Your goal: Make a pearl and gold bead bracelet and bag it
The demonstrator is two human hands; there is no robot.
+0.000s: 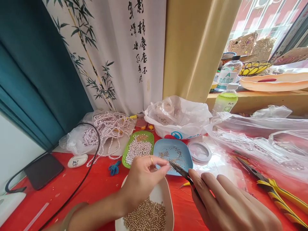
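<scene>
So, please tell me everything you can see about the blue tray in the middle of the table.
The blue tray is a shallow, rounded-square dish, apparently plastic, lying flat on the red table. It holds scattered small metal pins and findings. The green tray of pearls lies beside it on the left, a round clear lid on the right. The left hand and the pliers in the right hand cover its near edge.

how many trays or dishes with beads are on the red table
3: the green tray of pearls at the back, the blue dish of small metal findings beside it, and the white dish of gold beads under the left hand.
</scene>
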